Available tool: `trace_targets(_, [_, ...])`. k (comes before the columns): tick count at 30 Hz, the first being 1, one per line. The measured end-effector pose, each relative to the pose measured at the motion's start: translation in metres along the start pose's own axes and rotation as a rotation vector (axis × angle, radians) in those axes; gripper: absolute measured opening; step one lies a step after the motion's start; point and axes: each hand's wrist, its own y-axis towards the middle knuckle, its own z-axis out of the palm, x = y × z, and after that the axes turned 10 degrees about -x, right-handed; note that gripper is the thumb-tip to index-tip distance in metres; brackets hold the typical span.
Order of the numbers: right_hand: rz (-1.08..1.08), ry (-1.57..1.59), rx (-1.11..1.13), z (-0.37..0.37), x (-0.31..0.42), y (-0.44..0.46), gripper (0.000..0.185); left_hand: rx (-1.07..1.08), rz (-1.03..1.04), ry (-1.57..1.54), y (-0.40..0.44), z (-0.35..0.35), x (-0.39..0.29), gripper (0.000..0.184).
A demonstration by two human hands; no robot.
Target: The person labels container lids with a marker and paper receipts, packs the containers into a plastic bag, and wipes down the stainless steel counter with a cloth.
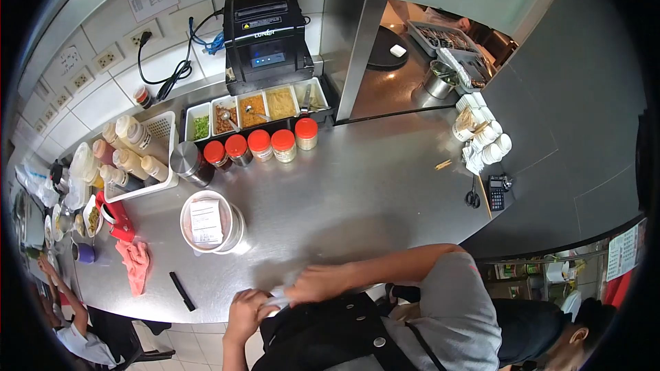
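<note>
one bare left hand [247, 315] and one bare right hand [317, 284], close together at the bottom centre of the frame, both grip a blurred, whitish translucent thing [278, 300] near the front edge of the grey metal table [344, 199]. left of centre stands a round white tub [238, 232] topped with a printed paper slip [205, 221]; a slim black stick [182, 291] lies lower left.

Left hand [249, 311]: curled, at the table's [344, 185] near edge | right hand [317, 285]: curled, just beside | right forearm [392, 264]: slanting over table
</note>
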Motion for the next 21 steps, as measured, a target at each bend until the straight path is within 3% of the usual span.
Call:
trace_targets(2, [-0.197, 0.363, 0.058, -0.001, 0.000, -0.013, 0.040, 0.033, 0.196, -0.172, -0.010, 0.000, 0.000, 0.028])
trace_targets(3, [-0.298, 0.529, 0.063, 0.006, -0.020, -0.009, 0.036, 0.068, 0.016, -0.418, -0.018, -0.003, -0.001, 0.037])
trace_targets(4, [-0.199, 0.587, -0.010, -0.022, -0.022, -0.016, 0.030, 0.071, 0.017, -0.423, -0.019, -0.007, -0.008, 0.037])
trace_targets(6, [-0.396, 0.655, -0.188, -0.019, -0.051, -0.001, 0.026, -0.171, -0.116, -0.828, -0.018, -0.010, -0.027, 0.044])
trace_targets(8, [-0.324, 0.767, -0.174, -0.007, -0.047, 0.018, 0.023, -0.246, -0.085, -0.833, -0.002, -0.002, -0.041, 0.044])
trace_targets(10, [-0.324, 1.156, -0.710, 0.052, -0.024, 0.046, 0.028, -0.403, -0.023, -0.817, 0.020, 0.001, -0.050, 0.044])
trace_targets(11, [-0.274, 1.245, -0.561, 0.101, -0.019, 0.070, 0.029, -0.493, -0.089, -0.724, 0.029, 0.001, -0.049, 0.030])
trace_targets(12, [-0.218, 1.332, -0.412, 0.134, -0.017, 0.087, 0.030, -0.495, -0.086, -0.716, 0.031, 0.005, -0.040, 0.030])
trace_targets(13, [-0.088, 1.429, -0.191, 0.091, 0.013, 0.052, 0.030, -0.588, -0.187, -0.665, 0.031, 0.012, -0.024, 0.020])
trace_targets(14, [-0.089, 1.430, -0.196, 0.075, 0.022, 0.038, 0.030, -0.678, -0.290, -0.614, 0.030, 0.020, -0.010, 0.012])
trace_targets(16, [0.142, 1.213, -0.169, 0.059, 0.033, 0.018, 0.037, -0.673, -0.324, -0.661, 0.013, 0.041, 0.012, 0.012])
trace_targets(17, [0.221, 0.944, -0.263, 0.044, 0.031, 0.009, 0.030, -0.599, -0.320, -0.620, 0.004, 0.051, 0.022, 0.011])
trace_targets(18, [0.223, 0.945, -0.263, 0.052, 0.026, 0.010, 0.030, -0.529, -0.310, -0.578, -0.001, 0.056, 0.026, 0.011])
trace_targets(20, [0.074, 0.644, -0.908, 0.071, 0.005, 0.016, 0.019, -0.489, -0.239, -0.443, -0.003, 0.070, 0.022, 0.012])
trace_targets(21, [0.122, 0.658, -0.978, 0.068, 0.007, 0.018, 0.011, -0.476, -0.187, -0.405, -0.002, 0.073, 0.019, 0.012])
